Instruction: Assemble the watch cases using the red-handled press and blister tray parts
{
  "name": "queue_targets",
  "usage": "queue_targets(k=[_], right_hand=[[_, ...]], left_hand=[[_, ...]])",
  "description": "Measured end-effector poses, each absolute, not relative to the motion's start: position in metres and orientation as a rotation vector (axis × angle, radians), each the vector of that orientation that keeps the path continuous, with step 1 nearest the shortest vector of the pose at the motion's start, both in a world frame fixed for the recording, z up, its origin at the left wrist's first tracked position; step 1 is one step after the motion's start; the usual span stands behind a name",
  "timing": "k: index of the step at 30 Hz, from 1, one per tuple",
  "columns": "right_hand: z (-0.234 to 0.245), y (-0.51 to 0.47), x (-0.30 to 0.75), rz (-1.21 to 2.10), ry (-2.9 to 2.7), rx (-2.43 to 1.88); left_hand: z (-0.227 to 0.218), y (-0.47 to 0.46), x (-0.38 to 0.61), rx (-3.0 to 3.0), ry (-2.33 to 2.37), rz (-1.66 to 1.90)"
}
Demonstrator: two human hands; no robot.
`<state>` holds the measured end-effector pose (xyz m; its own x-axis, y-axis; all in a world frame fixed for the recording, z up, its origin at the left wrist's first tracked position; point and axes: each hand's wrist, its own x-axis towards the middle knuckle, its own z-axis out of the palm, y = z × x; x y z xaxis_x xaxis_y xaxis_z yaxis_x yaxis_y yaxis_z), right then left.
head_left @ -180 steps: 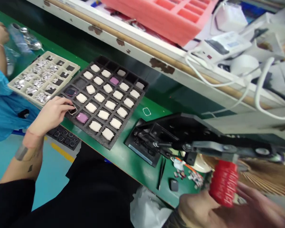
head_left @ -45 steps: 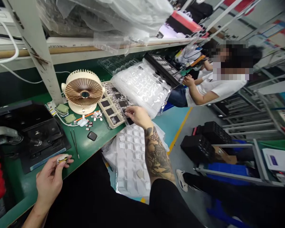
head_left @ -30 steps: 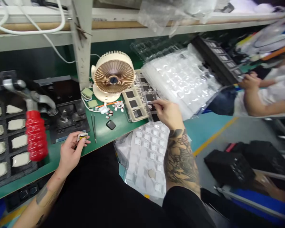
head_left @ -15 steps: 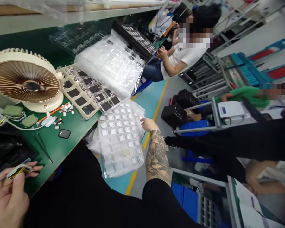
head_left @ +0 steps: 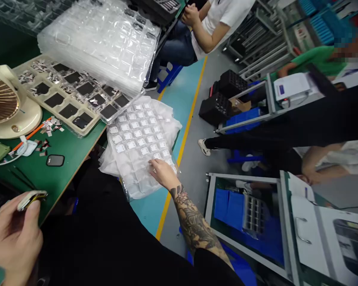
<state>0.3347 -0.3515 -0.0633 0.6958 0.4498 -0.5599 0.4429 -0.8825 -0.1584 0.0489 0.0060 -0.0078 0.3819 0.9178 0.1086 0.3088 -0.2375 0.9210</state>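
Note:
My left hand (head_left: 15, 238) at the lower left pinches a slim electronic part (head_left: 32, 200) with a pale rim and a yellow strip between thumb and fingers. My right hand (head_left: 164, 173) rests with its fingers on a transparent blister sheet (head_left: 140, 147) holding rows of small white square pieces. That sheet lies on loose plastic at the workbench's edge. Just behind it sits a beige tray (head_left: 59, 107) with dark square pockets, and a tall stack of transparent blister trays (head_left: 98, 43) lies beyond that.
A green workbench (head_left: 74, 167) holds a cream fan (head_left: 2, 103), a black rounded square piece (head_left: 55, 160), tweezers (head_left: 20, 182) and small scraps. A seated person (head_left: 214, 20) and a person in green (head_left: 316, 59) are nearby. Black crates (head_left: 219, 105) and carts with blue bins (head_left: 241, 214) stand on the grey floor.
My right hand has moved from the sheet's upper right edge down onto its lower right part. The view has swung to the right. My left hand still holds the part.

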Motion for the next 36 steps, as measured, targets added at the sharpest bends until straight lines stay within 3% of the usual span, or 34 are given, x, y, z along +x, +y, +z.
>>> queue_targets(k=[5, 11, 18, 25, 30, 36], right_hand=[[-0.081, -0.36, 0.308, 0.802, -0.835, -2.935], [-0.108, -0.382, 0.33, 0.63, -1.089, -3.027], [-0.1, -0.388, 0.35, 0.753, -0.943, -2.827], [-0.023, -0.215, 0.345, 0.428, -0.931, -2.284], [-0.013, -0.076, 0.266, 0.647, -1.107, -1.613], [0.001, -0.004, 0.2, 0.771, -1.503, -1.251]], left_hand=[[-0.007, 0.007, 0.063, 1.245, 0.973, 0.668], [-0.006, 0.01, 0.059, 1.124, 0.962, 0.647], [-0.001, 0.014, 0.048, 0.852, 0.956, 0.631], [-0.003, 0.02, 0.034, 0.716, 0.944, 0.624], [-0.007, 0.016, 0.024, 0.881, 0.991, 0.783], [-0.007, 0.017, 0.003, 0.88, 1.039, 0.989]])
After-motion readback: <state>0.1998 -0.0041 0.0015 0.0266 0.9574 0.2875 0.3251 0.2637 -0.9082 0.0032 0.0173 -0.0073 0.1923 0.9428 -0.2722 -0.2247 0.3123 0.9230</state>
